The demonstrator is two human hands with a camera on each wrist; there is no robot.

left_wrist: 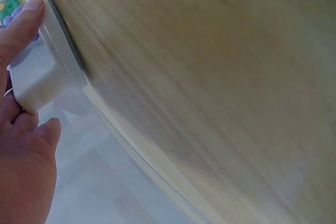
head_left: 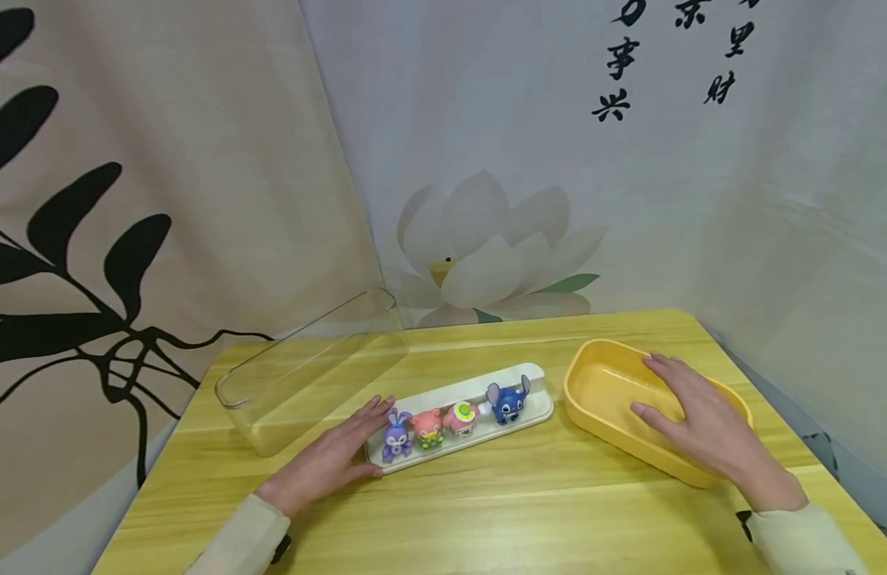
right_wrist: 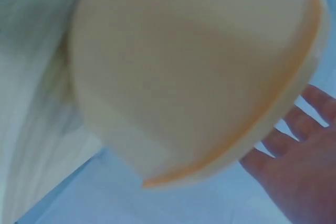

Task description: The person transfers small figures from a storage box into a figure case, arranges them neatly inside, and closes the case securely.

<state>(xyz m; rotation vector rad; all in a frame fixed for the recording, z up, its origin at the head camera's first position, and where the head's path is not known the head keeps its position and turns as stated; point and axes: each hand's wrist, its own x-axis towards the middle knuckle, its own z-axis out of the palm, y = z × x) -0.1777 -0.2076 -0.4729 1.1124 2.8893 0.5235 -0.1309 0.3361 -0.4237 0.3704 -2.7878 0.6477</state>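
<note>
My left hand (head_left: 330, 458) grips the left end of a white display tray (head_left: 443, 397), fingers at the back edge, thumb at the front corner. On the tray stand several small figures: a purple rabbit (head_left: 396, 438), a pink figure with green (head_left: 427, 429), a pink figure with a green-and-yellow top (head_left: 461, 417) and a blue big-eared one (head_left: 507, 401). In the left wrist view, a digit lies along the tray's edge (left_wrist: 58, 45). Over a yellow bin (head_left: 615, 429) is my right hand (head_left: 709, 427), fingers extended; in the right wrist view they lie beside the bin's rim (right_wrist: 283, 108).
A clear plastic cover (head_left: 314, 383) stands at the back left of the wooden table (head_left: 486, 511). Behind the table hangs a printed curtain (head_left: 500, 160) with a lotus and black characters.
</note>
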